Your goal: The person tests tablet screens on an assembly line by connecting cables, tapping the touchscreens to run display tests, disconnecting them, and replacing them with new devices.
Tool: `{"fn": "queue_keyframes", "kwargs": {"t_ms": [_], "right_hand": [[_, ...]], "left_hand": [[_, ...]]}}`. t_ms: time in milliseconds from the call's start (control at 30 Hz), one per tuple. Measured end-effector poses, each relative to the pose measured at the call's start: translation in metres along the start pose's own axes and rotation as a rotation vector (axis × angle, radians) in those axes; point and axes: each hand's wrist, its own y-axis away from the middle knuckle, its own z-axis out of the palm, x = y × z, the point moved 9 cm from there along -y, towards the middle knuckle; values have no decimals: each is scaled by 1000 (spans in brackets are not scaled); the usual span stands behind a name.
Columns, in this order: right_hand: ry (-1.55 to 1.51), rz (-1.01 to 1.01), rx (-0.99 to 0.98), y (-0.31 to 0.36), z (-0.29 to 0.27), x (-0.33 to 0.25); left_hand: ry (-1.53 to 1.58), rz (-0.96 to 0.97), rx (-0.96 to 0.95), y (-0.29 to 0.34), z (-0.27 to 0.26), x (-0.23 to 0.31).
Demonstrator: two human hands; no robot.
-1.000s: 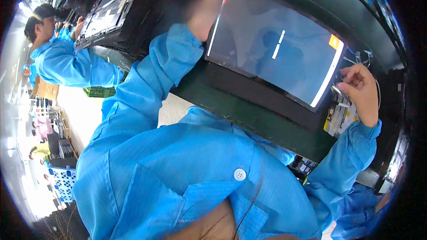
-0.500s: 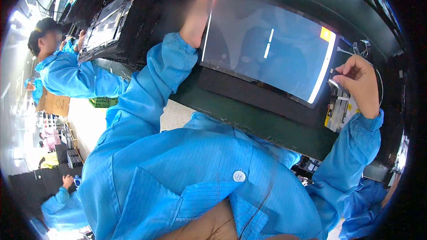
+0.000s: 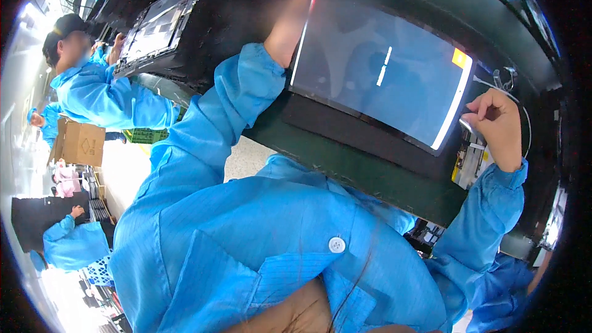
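Observation:
A flat display panel [image 3: 364,80] lies in front of me, lit grey-blue, with a white strip along its right side, a yellow patch at the far right corner and a line of small white marks in the middle. Against its left edge is my left hand [image 3: 287,36], one digit stretched away from me; blur hides the other fingers. Just off the panel's right edge, my right hand [image 3: 501,124] is closed in a pinch on a small silver piece [image 3: 467,125], whose kind I cannot make out.
A dark mat [image 3: 345,131] lies under the panel on the green bench [image 3: 401,190]. White-and-yellow boxy parts [image 3: 472,163] and a pale cable [image 3: 528,117] lie right. Black-framed panels [image 3: 161,21] are stacked left; a co-worker [image 3: 92,86] stands beyond.
The whole view has shifted slightly. My right hand has come a little nearer the panel's edge and toward me, still pinching. My left hand keeps its place at the left edge.

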Motion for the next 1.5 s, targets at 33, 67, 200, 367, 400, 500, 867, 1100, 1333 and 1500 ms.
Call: {"fn": "queue_keyframes", "kwargs": {"t_ms": [33,67,200,367,400,500,867,1100,1333,1500], "right_hand": [[-8,-49,-5,0,1,-5],[6,-28,3,-1,1,-4],[-53,10,-18,-2,4,-3],[286,-129,230,31,-23,-5],[383,-80,346,45,-40,2],[646,-74,587,93,-83,17],[1112,216,730,178,-123,75],[1063,215,700,175,-125,67],[585,-23,521,92,-86,14],[410,-176,43,23,-11,-21]], "left_hand": [[-37,30,32,-1,-3,2],[-73,62,64,-2,-5,5],[27,26,-47,-7,4,2],[-65,-100,-3,-2,5,-7],[2,-20,-21,-1,9,-1],[76,-116,-73,1,18,-5],[96,-135,-101,6,24,-3],[152,-129,-155,5,28,-3],[79,-113,-87,7,27,0],[141,-164,-63,11,29,-1]]}}
